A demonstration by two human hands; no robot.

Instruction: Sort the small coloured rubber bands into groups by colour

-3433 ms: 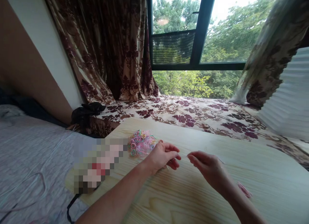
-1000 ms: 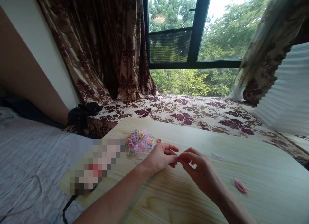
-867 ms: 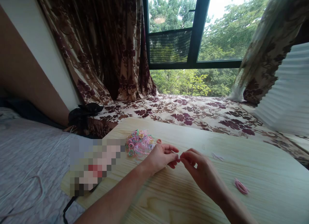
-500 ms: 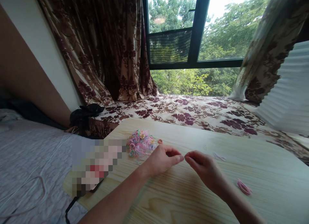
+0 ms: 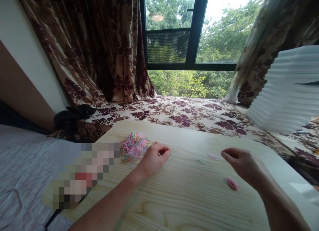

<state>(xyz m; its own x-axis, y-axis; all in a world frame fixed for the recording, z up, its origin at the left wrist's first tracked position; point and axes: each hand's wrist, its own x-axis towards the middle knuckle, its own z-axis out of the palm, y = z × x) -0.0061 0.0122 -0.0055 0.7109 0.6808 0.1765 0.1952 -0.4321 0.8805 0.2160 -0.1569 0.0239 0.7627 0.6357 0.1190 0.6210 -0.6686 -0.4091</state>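
Observation:
A heap of small multicoloured elastic hair bands lies on the wooden tabletop. Just right of the heap is my left hand, thumb and fingers closed together; whatever they may pinch is too small to make out. An orange band shows behind its knuckles. My right hand is above the right part of the tabletop, fingertips pressed together, their contents hidden. Between the hands lie lilac bands and a faint pale green band. Nearer me rests a bundle of pink bands.
A blurred-out object with a black cord is at the tabletop's left edge. Beyond the tabletop are a flowered cloth, a window and curtains. White pleated material stands at right. A bed lies left.
My hands, fingertip to fingertip before, have parted: the right moved right, the left slightly left. A pale green band now shows on the tabletop between them. The whole view has shifted.

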